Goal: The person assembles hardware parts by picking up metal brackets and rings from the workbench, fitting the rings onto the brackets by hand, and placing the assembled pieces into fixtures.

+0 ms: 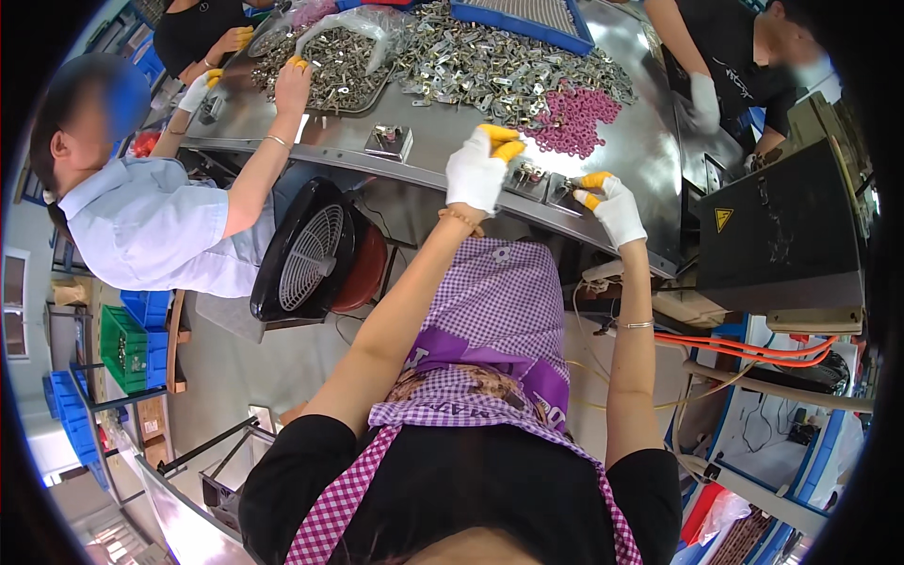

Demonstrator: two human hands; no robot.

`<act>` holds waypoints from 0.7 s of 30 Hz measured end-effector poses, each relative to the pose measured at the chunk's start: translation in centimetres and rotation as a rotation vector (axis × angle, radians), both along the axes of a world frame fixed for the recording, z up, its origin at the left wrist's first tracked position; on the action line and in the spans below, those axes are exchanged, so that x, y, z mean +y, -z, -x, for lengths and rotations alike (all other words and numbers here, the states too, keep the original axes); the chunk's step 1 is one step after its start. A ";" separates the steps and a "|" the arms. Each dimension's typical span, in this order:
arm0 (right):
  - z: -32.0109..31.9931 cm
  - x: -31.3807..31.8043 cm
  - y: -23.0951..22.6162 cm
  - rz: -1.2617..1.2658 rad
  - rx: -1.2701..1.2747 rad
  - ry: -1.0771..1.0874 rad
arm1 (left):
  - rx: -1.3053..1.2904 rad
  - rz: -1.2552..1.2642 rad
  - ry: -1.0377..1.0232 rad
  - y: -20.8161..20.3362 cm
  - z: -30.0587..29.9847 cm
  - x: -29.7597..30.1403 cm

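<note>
Taking the pile of pink rings [576, 122] as our landmark, we have two small metal blocks on its near side: the left block [529, 181] and the right block [563, 193]. Our left hand [499, 141] is raised just left of the rings, its fingertips bunched; our right hand [590, 189] is at the right block, finger and thumb looking parted. The hands are apart, and we cannot tell whether either grips a part. A loose pinch in these gloves could drop a ring, and a bumped block could slip over the table [654, 141] edge, which runs close on its side away from the rings. Beyond the rings, the heap of metal parts [490, 75] touches them, so a careless sweep might mix the two. We judge the easiest room to be the open tabletop right of the rings.
</note>
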State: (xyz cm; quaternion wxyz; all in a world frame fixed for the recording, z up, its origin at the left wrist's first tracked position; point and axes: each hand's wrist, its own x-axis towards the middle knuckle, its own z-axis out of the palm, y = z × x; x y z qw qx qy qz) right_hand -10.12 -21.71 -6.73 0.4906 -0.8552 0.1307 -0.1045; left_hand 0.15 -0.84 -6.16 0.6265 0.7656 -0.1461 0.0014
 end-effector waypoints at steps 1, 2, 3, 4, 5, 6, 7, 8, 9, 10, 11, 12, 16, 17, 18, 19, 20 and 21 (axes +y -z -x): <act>0.0 0.0 -0.1 0.018 0.020 -0.008 | -0.013 -0.035 0.033 -0.5 0.4 -0.6; -0.1 -0.1 0.0 0.017 0.018 -0.010 | -0.015 -0.036 0.030 -1.1 0.8 -1.1; -0.1 -0.4 0.3 -0.025 0.020 -0.014 | -0.100 -0.123 0.056 -1.6 1.1 -1.6; -0.1 -0.7 0.5 -0.066 0.022 -0.014 | -0.186 -0.208 0.085 -2.1 1.3 -2.2; -0.2 -0.9 0.8 -0.108 0.023 -0.014 | -0.272 -0.294 0.114 -2.5 1.4 -2.8; -0.3 -1.2 1.0 -0.149 0.025 -0.014 | -0.358 -0.379 0.143 -2.6 1.5 -3.1; -0.3 -1.2 1.0 -0.149 0.025 -0.013 | -0.359 -0.379 0.144 -2.6 1.7 -3.4; -0.3 -1.1 1.0 -0.144 0.024 -0.003 | -0.384 -0.394 0.134 -2.4 1.8 -3.6; -0.4 -1.0 1.0 -0.139 0.024 0.008 | -0.408 -0.409 0.125 -2.2 2.0 -3.8; -0.4 -0.9 1.0 -0.134 0.025 0.019 | -0.431 -0.424 0.116 -2.0 2.2 -3.9; -0.4 -0.7 1.1 -0.130 0.026 0.029 | -0.455 -0.439 0.107 -1.8 2.3 -4.0; -0.5 -0.6 1.0 -0.130 0.025 0.030 | -0.455 -0.439 0.108 -1.5 2.3 -4.1; -0.2 -0.2 0.8 -0.212 -0.007 0.024 | -0.489 -0.490 0.065 -0.2 2.3 -4.5; -0.2 -0.2 0.9 -0.214 -0.006 0.027 | -0.488 -0.491 0.068 0.0 2.3 -4.5; -0.2 -0.3 0.9 -0.211 0.002 0.027 | -0.515 -0.491 0.055 0.2 2.3 -4.6; -0.3 -0.4 1.0 -0.209 0.009 0.027 | -0.543 -0.491 0.043 0.3 2.4 -4.7; -0.3 -0.5 1.1 -0.207 0.016 0.028 | -0.571 -0.491 0.030 0.5 2.4 -4.8; -0.2 -0.5 1.1 -0.204 0.022 0.029 | -0.599 -0.491 0.018 0.6 2.4 -5.0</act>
